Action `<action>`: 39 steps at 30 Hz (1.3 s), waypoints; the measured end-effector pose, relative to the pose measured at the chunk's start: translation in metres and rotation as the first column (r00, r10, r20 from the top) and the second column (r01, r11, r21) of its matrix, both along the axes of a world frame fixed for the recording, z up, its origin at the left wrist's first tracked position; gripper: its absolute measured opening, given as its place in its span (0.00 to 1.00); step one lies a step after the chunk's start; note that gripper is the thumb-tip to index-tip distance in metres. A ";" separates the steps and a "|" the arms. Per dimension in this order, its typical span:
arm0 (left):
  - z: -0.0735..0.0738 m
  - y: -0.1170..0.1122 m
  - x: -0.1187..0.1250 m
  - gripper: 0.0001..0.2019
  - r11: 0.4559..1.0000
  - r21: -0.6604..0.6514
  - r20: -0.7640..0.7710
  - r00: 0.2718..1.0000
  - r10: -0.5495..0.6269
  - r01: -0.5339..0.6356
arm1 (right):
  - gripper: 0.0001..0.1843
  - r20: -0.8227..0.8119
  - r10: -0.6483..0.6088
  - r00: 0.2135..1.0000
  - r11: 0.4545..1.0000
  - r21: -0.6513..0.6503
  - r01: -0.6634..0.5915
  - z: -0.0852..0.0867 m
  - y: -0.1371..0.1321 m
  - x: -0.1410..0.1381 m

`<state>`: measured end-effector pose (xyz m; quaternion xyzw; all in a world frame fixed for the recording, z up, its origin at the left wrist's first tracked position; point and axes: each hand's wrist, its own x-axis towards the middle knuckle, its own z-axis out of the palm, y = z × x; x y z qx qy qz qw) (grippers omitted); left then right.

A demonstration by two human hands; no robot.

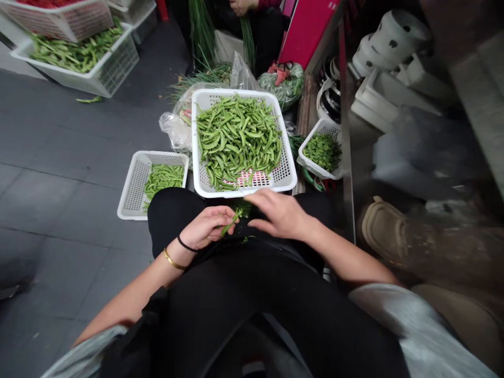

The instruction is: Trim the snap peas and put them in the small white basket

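Observation:
Between the thumb and fingers of my left hand (207,228) is a single green pea pod (229,226), held above my lap. My right hand (281,215) is just right of it, thumb and fingers apart, holding nothing that I can see. In front of both hands stands a large white perforated basket (292,176) heaped with pea pods (240,136). To the left on the floor, a smaller white basket (129,191) contains more green pods (165,178). Small green scraps (247,239) lie on my dark clothing.
At right, a small white basket (301,157) holds leafy greens beside a metal-edged shelf (348,210). Stacked baskets (114,73) of vegetables stand far left on the tiled floor (79,210). Plastic bags (177,131) lie behind the large basket. A person's hand (242,6) is beyond, near long green stalks.

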<state>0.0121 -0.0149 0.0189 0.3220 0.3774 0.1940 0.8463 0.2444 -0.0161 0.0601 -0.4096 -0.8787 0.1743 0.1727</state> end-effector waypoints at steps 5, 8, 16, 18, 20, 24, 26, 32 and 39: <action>0.014 -0.001 0.001 0.12 0.871 0.440 -0.249 0.961 -0.117 0.220 | 0.13 0.154 0.306 0.939 0.951 0.001 -0.310 -0.014 0.001 -0.029; 0.018 -0.007 0.006 0.14 0.665 0.722 -0.303 0.951 0.052 0.194 | 0.15 -0.207 0.194 0.959 0.964 -0.142 -0.226 -0.024 0.004 -0.035; -0.003 0.009 0.011 0.14 0.566 0.510 0.040 0.675 0.737 -0.648 | 0.14 -0.338 -0.151 0.929 0.939 -0.343 0.028 -0.021 -0.001 -0.017; -0.003 0.019 0.000 0.12 0.581 0.400 0.093 0.663 0.743 -0.708 | 0.11 -0.184 0.046 0.982 0.888 -0.444 -0.125 -0.009 0.008 0.009; -0.002 0.025 -0.007 0.08 0.704 0.269 0.136 0.749 0.648 -0.658 | 0.17 -0.011 0.152 0.988 0.799 -0.587 -0.130 0.000 0.028 0.029; 0.000 0.023 -0.006 0.07 0.887 0.061 0.176 0.879 0.443 -0.458 | 0.22 0.372 0.009 0.928 0.824 -0.528 0.204 -0.018 0.095 0.023; 0.000 0.021 -0.003 0.08 0.915 0.018 0.180 0.901 0.394 -0.404 | 0.21 0.646 0.004 0.763 0.853 -0.400 0.335 -0.045 0.126 0.001; 0.002 0.022 -0.010 0.13 0.923 0.039 0.180 0.912 0.369 -0.382 | 0.18 0.731 0.152 0.665 0.808 -0.479 0.342 -0.102 0.164 -0.039; -0.007 0.023 -0.004 0.12 0.919 0.068 0.050 0.922 0.385 -0.388 | 0.18 0.727 0.113 0.678 0.894 -0.372 0.249 -0.044 0.126 -0.015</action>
